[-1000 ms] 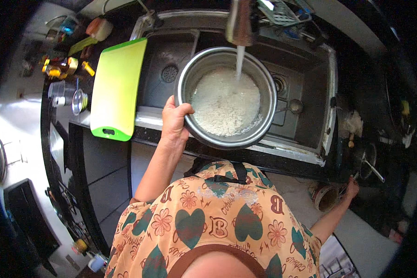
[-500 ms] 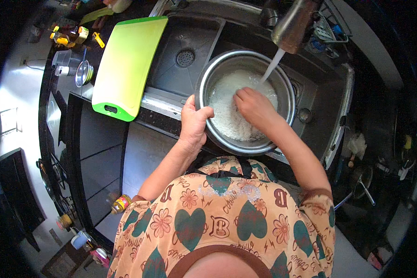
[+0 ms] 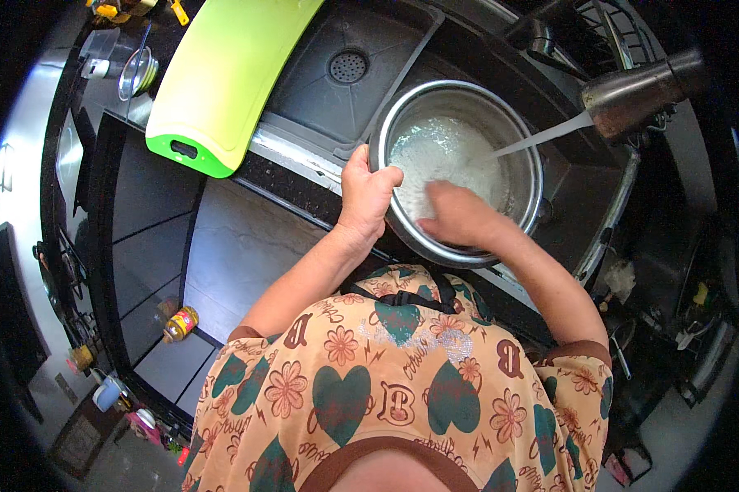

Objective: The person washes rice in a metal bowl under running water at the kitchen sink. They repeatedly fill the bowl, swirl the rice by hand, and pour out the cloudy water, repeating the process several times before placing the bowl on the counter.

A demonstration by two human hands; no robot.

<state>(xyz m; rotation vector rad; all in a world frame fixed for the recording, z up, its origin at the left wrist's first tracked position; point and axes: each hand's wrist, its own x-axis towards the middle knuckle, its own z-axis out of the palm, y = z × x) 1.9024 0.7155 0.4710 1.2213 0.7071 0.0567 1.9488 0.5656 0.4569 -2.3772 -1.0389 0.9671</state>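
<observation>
A round steel pot (image 3: 536, 176) sits tilted at the sink's front edge. Inside is milky water over white grains that look like rice (image 3: 447, 156). My left hand (image 3: 365, 193) grips the pot's left rim, thumb over the edge. Into the water dips my right hand (image 3: 466, 215), its thumb apart from its fingers; the fingertips are blurred and partly under the surface. From a dark metal faucet (image 3: 636, 97) at the upper right, a stream of water (image 3: 542, 135) runs into the pot.
A green cutting board (image 3: 222, 82) lies left of the sink, partly over its left basin (image 3: 304, 94). Beyond it stands a small glass bowl (image 3: 138, 74). Lower left, a jar with a yellow and red label (image 3: 181, 324) stands near the dark cabinet frame. A dish rack (image 3: 615, 33) is at the far right.
The view has shifted, and the faucet now appears farther right, its stream entering across the pot's right rim. My right hand has moved toward the pot's near side, its fingers spreading from the thumb.
</observation>
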